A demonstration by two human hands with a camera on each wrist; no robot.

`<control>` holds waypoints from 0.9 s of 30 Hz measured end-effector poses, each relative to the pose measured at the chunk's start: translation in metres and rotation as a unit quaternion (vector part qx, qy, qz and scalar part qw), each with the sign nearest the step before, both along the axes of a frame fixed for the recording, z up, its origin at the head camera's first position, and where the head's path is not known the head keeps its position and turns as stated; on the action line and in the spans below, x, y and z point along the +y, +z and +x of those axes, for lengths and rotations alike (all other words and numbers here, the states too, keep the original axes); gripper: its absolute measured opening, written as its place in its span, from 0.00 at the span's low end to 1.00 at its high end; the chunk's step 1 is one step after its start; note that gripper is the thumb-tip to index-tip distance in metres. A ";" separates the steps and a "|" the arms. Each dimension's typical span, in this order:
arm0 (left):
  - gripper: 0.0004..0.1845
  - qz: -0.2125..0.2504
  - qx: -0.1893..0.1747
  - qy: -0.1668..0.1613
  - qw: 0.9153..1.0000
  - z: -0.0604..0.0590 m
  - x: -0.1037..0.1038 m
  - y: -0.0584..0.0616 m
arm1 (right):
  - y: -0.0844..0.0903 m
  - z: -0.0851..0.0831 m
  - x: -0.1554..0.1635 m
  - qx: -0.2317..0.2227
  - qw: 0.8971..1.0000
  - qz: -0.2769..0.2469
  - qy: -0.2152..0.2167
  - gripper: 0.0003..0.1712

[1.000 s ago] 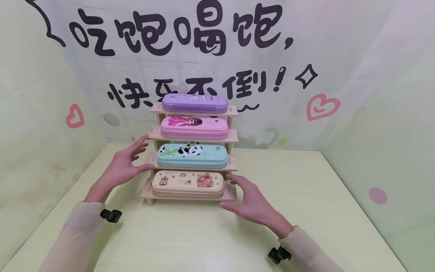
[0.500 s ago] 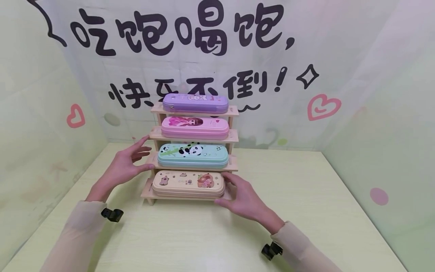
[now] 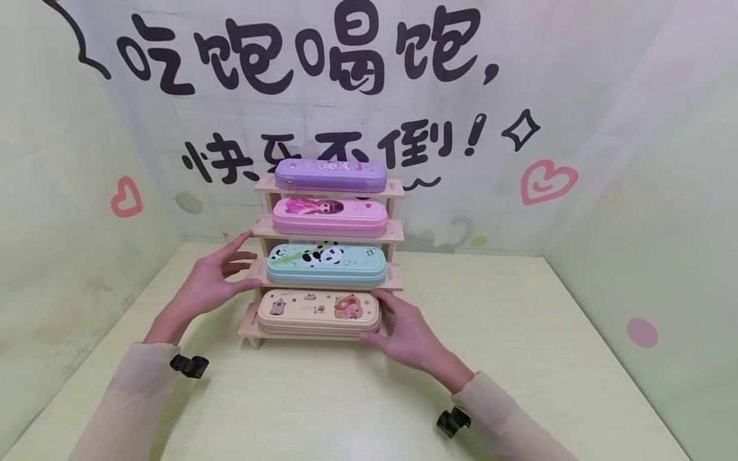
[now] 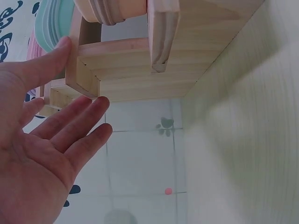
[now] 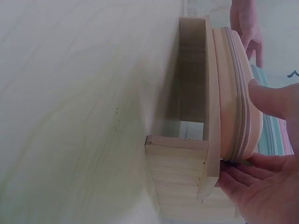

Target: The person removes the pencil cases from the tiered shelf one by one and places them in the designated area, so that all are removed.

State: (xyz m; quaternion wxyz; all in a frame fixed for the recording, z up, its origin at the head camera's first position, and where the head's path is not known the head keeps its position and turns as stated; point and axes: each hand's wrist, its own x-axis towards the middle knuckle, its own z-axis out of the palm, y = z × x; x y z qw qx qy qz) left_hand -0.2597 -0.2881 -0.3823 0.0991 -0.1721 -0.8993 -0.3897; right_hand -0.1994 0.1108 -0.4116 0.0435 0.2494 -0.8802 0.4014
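A four-tier wooden rack (image 3: 248, 328) carries a zip pencil case on each step. The cream pencil case (image 3: 300, 314) with printed cartoons lies on the lowest step. My right hand (image 3: 406, 333) grips its right end, the thumb at the front and the fingers around the end; the right wrist view shows the zip (image 5: 244, 112) beside the thumb. My left hand (image 3: 207, 282) is at the rack's left side, fingers extended. In the left wrist view its thumb (image 4: 49, 60) lies against a step's end, below the mint pencil case (image 4: 53, 23).
Above the cream case sit a mint panda pencil case (image 3: 357, 264), a pink one (image 3: 357, 216) and a purple one (image 3: 311, 176). The pale wood-grain table (image 3: 323, 403) runs to a printed backdrop (image 3: 450, 211) behind the rack.
My right hand has moved left, from beside the lowest step onto the right end of the cream pencil case. The left hand and the cases have stayed almost still.
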 end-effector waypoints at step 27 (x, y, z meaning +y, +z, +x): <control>0.55 0.019 -0.006 -0.014 1.000 -0.003 -0.007 -0.004 | 0.003 -0.006 -0.008 -0.011 1.000 0.010 0.016 0.46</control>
